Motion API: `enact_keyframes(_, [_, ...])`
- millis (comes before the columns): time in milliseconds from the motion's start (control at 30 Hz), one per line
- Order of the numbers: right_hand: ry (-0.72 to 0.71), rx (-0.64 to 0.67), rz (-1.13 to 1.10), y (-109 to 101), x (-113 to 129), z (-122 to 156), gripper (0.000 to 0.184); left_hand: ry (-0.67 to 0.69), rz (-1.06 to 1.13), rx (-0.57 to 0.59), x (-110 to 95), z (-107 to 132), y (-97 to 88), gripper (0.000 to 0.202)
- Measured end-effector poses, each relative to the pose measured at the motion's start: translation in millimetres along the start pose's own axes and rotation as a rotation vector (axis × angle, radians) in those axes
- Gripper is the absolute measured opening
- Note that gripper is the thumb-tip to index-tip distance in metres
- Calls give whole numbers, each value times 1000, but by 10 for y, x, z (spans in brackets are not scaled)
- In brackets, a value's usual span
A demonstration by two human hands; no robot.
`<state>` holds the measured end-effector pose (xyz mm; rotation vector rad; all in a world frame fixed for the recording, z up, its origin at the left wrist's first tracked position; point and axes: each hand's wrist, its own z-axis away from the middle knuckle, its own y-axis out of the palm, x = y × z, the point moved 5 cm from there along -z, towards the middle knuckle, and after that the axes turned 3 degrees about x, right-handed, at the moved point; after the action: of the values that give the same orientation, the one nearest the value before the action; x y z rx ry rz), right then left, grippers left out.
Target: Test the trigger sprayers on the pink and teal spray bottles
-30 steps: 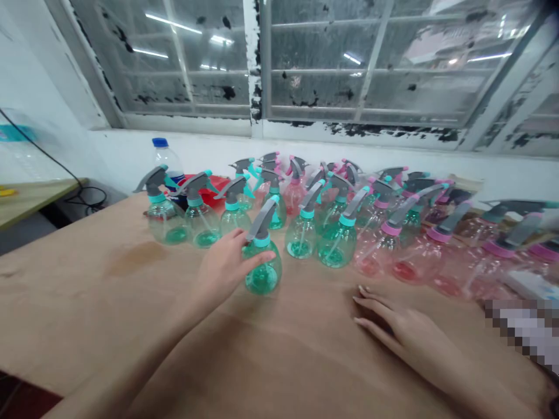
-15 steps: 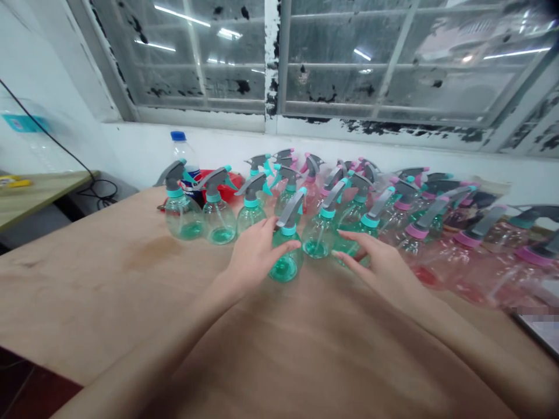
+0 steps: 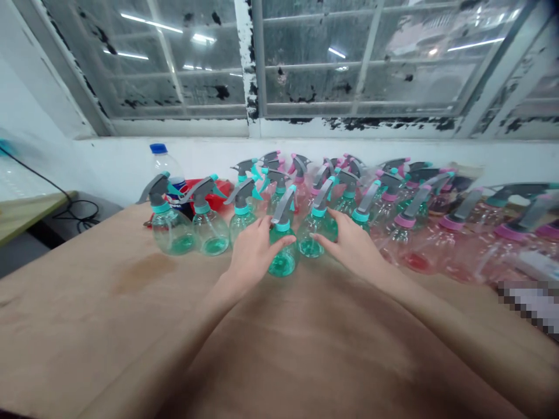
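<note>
My left hand is wrapped round a green spray bottle with a grey trigger head and teal collar, its thumb across the front. Just right of it, my right hand clasps a second green spray bottle, with the thumb on the front and fingers along the far side. Both bottles stand upright on the wooden table, a little green showing at their bottoms. More green bottles line up to the left of my left hand. Behind my right hand another teal-collared bottle is partly hidden.
Several pink spray bottles crowd the right side and back. A blue-capped drink bottle and a red container stand at the back left. Behind the table runs a wall with a window. A black cable hangs at the far left.
My right hand has moved left from beside the second green bottle and closed round it. My left hand stays on its bottle. The camera view has shifted a little to the right.
</note>
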<state>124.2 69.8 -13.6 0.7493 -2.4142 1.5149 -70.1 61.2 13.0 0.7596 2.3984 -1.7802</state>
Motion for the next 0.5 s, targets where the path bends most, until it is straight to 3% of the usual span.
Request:
enact_keyframes(300, [40,9,-11,142,27,-174,67,5,-77,-2,-13,-90,23,47])
enact_keyframes(500, [84,38,41,191,21,-195,57,-9,-131,-9,-8,-157,33,53])
